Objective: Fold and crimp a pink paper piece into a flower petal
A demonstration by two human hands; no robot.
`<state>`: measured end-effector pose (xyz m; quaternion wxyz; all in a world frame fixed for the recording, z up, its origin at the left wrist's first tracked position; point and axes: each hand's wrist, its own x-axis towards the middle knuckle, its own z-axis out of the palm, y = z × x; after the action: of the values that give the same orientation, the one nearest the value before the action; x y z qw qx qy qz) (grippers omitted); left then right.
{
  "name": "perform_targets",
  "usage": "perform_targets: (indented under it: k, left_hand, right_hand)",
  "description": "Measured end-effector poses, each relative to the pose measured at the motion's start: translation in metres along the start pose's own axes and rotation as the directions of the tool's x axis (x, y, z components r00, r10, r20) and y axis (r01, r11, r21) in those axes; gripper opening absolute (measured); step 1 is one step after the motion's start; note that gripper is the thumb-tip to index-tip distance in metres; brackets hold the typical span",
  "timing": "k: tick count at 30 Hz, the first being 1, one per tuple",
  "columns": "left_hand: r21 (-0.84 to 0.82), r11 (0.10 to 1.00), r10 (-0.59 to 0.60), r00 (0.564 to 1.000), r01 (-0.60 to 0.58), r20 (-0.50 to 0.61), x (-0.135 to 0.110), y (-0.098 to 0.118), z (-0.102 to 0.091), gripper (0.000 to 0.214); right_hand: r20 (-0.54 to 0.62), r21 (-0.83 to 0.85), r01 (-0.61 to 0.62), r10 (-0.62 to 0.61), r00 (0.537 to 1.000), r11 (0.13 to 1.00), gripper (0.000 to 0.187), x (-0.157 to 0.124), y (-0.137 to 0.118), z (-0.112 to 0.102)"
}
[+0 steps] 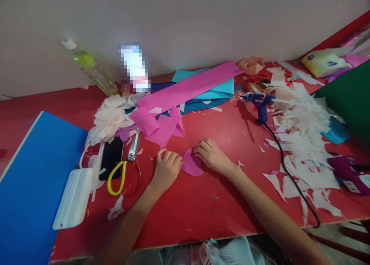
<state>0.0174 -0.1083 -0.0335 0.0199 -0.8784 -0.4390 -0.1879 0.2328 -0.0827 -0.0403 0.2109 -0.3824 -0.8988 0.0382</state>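
**Red worktop (187, 215) by pale wall (185, 22): both hands on pink piece (192, 164)**

Clock dirs. taken from the pink piece; 12 = wall side. It's a small, roughly petal-shaped bit of paper, mid-worktop, between the hands.

L hand (169, 166) at its 9 o'clock edge: fingers curled, nearly closed, apparently pinching the rim; thumb hard to make out. R hand (212, 154) at its 2 o'clock edge: fingers bent together, tips on the paper, looks like a pinch too; thumb n/v.

Step in hand, prob.: shaping or stretching the piece by its edges. Next move calls for, IMO, light, even fingertip pressure, as thin paper cd tear or crease.

Rest, quick:
- 12: long pink strip (190, 83) on light blue paper (222, 89); folded pink paper (164, 130) nearer, approx. 11.
- 2: glue gun (260, 103), nozzle facing 9, cord (282, 161) running to the near edge approx. 4.
- 3: big spread of white scraps (303, 161).
- 9: scissors (132, 156), blades up twd 12, beside/partly over dark phone (112, 157).
- 10: pale paper flower (111, 114), w/ green bottle (94, 70) beyond, against wall.
- 11: lit screen (135, 66), blurred, can't read.
- 8: white plastic case (73, 197), partly on blue board (34, 180).
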Motion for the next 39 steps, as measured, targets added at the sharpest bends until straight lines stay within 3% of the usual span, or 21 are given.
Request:
perform_targets:
  k: [6, 9, 16, 27, 39]
  left_hand:
    - [-0.005, 1.0, -0.016, 1.0, 0.016, 0.005, 0.001, 0.001, -0.001, 0.01]
    - [-0.017, 1.0, -0.013, 1.0, 0.013, 0.0, 0.0, 0.001, -0.001, 0.011]
    - [0.02, 0.999, 0.03, 0.999, -0.031, 0.023, -0.002, 0.001, -0.003, 0.015]
    - [-0.033, 0.996, 0.089, 0.994, -0.087, 0.064, 0.002, -0.007, -0.01, 0.013]
    - [0.01, 0.994, 0.105, 0.994, -0.105, 0.028, 0.001, -0.006, -0.006, 0.013]
  right_hand:
    - [-0.032, -0.094, -0.024, 0.021, 0.999, 0.995, 0.022, -0.001, 0.001, -0.002]
    - [-0.075, -0.059, -0.041, 0.037, 0.997, 0.997, 0.021, -0.001, -0.006, 0.0]
    - [-0.082, 0.028, 0.057, -0.055, 0.995, 0.998, 0.018, 0.002, -0.025, 0.011]
    - [-0.057, 0.024, 0.048, -0.047, 0.997, 0.999, 0.018, 0.003, -0.024, 0.011]
    - [-0.087, -0.041, 0.084, -0.088, 0.992, 0.996, 0.025, 0.003, -0.024, 0.014]
